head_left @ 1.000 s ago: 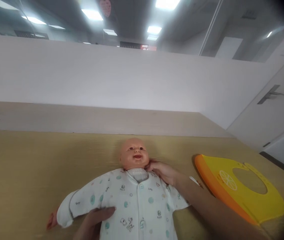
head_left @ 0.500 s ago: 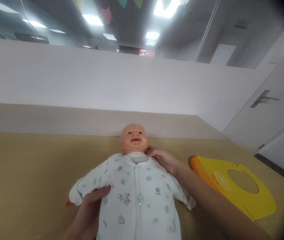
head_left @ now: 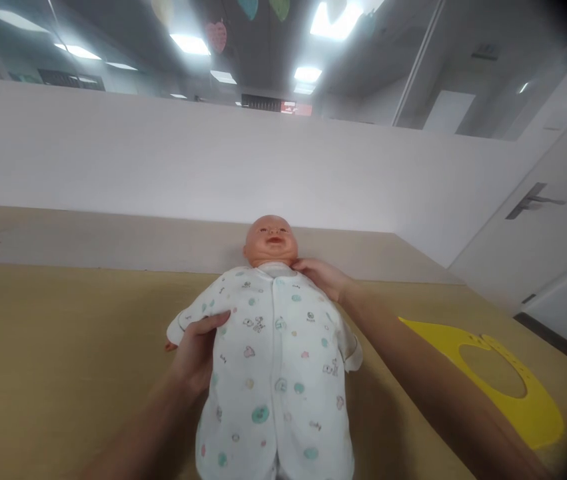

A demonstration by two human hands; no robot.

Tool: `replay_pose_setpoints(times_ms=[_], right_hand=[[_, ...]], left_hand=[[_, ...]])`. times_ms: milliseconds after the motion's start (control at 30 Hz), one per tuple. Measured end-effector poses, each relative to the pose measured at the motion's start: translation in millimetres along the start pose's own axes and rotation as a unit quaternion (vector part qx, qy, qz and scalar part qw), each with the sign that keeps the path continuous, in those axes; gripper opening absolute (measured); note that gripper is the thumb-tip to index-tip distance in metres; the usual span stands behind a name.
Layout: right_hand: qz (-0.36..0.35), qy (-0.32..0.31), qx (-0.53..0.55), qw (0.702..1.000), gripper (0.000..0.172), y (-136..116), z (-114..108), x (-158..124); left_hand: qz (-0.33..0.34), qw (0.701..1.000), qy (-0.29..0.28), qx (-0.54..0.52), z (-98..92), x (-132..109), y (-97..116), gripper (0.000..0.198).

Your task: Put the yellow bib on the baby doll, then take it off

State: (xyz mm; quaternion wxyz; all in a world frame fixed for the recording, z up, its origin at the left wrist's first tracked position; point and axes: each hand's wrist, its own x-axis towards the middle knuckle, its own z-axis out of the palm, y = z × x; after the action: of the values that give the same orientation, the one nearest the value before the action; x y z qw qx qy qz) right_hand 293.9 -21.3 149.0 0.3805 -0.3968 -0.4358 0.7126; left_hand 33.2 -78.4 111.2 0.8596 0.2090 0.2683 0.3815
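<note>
A baby doll (head_left: 274, 367) in a white printed button-front top faces me, its bald head toward the wall. Around its side, below the sleeve, my left hand (head_left: 202, 350) grips the body, thumb on the chest and the other fingers hidden behind. My right hand (head_left: 320, 275) is at the doll's neck and shoulder, its fingertips partly hidden behind the neck. To the right lies a yellow bib (head_left: 528, 417) with a neck opening, partly covered by my right forearm.
The wooden table (head_left: 63, 347) spreads under the doll, with a grey strip (head_left: 113, 240) along its back. Behind stands a white low wall (head_left: 188, 160) with glass above. A door with a metal handle (head_left: 533, 200) is at the right.
The doll has moved away from me, toward the wall, with both hands on it. More of its top shows now. My right forearm now covers the bib's orange part.
</note>
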Motion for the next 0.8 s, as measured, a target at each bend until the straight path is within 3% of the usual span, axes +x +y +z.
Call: replay_pose_setpoints(times_ms=[200,500,667,800], right_hand=[[0.011,-0.014,0.004,1.0,0.028,-10,-14,24],[-0.026,-0.076,0.03,0.996,0.044,-17,-23,45],[-0.071,-0.032,0.036,0.996,0.049,-21,-22,58],[-0.07,-0.058,0.031,0.995,0.048,-21,-31,70]], left_hand=[[0.014,1.0,0.003,-0.013,7.3,26,12,0.039],[0.005,1.0,-0.004,-0.006,3.6,55,21,0.033],[0.02,1.0,0.015,0.001,5.1,65,26,0.038],[0.019,1.0,0.014,0.001,1.8,78,31,0.042]])
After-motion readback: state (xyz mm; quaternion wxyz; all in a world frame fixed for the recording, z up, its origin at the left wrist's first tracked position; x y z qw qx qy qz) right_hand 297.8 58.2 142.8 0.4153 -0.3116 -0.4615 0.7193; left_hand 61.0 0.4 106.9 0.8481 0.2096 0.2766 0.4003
